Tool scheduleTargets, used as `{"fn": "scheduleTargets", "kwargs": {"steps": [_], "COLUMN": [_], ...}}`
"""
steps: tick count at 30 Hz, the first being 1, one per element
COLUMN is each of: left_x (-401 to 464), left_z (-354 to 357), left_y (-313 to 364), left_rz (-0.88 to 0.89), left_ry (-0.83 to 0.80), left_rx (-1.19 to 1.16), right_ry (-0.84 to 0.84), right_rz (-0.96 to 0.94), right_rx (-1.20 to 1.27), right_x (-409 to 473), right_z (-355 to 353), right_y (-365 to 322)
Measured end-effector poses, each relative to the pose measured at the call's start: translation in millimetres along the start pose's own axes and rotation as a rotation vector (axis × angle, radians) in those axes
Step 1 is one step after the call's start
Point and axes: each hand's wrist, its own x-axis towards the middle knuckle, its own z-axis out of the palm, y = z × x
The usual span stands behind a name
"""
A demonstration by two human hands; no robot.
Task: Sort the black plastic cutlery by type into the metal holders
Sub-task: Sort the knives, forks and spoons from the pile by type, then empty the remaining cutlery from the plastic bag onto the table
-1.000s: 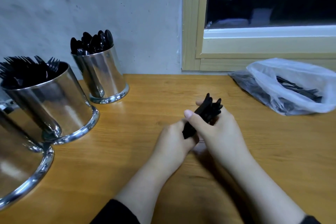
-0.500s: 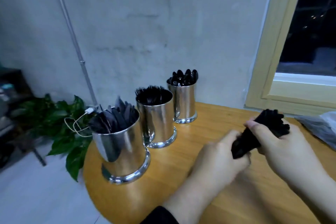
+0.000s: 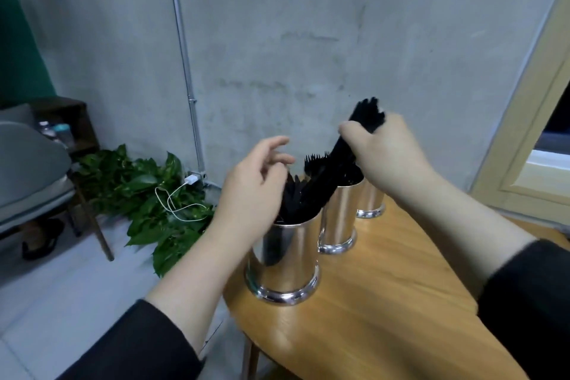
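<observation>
The left hand [image 3: 251, 191] is raised in front of the body, with its back toward the camera. Its fingers [image 3: 274, 145] are loosely spread and only a little bent, and they hold nothing. The left forearm comes up from the lower left, and a dark sleeve [image 3: 138, 345] covers it up to near the wrist. The right hand [image 3: 382, 151] is higher and further forward. Its fingers are curled tightly around a bundle of black cutlery [image 3: 345, 154], which it grips near the upper end. The right forearm enters from the lower right, also in a dark sleeve.
</observation>
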Motion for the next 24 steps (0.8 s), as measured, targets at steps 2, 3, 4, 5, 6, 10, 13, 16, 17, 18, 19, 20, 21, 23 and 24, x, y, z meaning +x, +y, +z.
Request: {"fn": "scheduleTargets", "kwargs": {"steps": [2,3,4,5,6,10,13,16,17,18,19,20,21,23,24], "left_x": [5.9,7.5,8.1,7.9,7.3,5.6,7.4,10.7,11.4,11.5,10.4,8.5,5.5,-4.4,-11.0], "left_z": [-13.4,-16.4,-17.5,-17.4,-16.3,-13.8,-14.8,-9.4,-3.8,4.4,16.0,31.1,49.0,93.2,118.5], "left_y": [-9.8,-13.5,-16.6,-18.7,-20.8,-26.8,-25.9,-17.3,-11.4,-4.0,5.6,16.9,28.8,50.8,59.4], "left_rz": [-0.050,-0.062,-0.072,-0.080,-0.093,-0.130,-0.126,-0.073,-0.048,-0.021,0.015,0.064,0.120,0.206,0.231], "left_ry": [-0.057,-0.104,-0.156,-0.207,-0.251,-0.321,-0.340,-0.332,-0.317,-0.292,-0.267,-0.247,-0.236,-0.240,-0.259], "left_rx": [0.076,0.120,0.157,0.190,0.214,0.247,0.275,0.353,0.384,0.401,0.399,0.387,0.375,0.344,0.324], "right_ry": [-0.072,-0.118,-0.171,-0.218,-0.271,-0.297,-0.235,-0.167,-0.144,-0.125,-0.112,-0.107,-0.101,-0.068,-0.049], "right_rz": [-0.003,0.006,0.027,0.041,0.048,0.039,-0.002,-0.035,-0.042,-0.043,-0.039,-0.029,-0.014,-0.004,-0.003], "right_rx": [-0.100,-0.137,-0.176,-0.232,-0.289,-0.304,-0.221,-0.158,-0.148,-0.143,-0.143,-0.143,-0.155,-0.239,-0.293], "right_x": [6.6,7.8,7.4,5.8,2.6,-7.7,-9.3,-13.6,-17.0,-21.9,-28.4,-36.8,-46.6,-67.6,-78.5], "right_z": [23.7,34.3,43.4,50.0,54.7,54.8,43.1,27.2,18.8,8.9,-2.4,-15.4,-29.7,-61.4,-79.3], "right_y": [0.7,4.2,9.6,15.8,22.7,39.9,46.4,56.1,60.7,65.4,71.8,79.2,88.1,115.4,134.9]}}
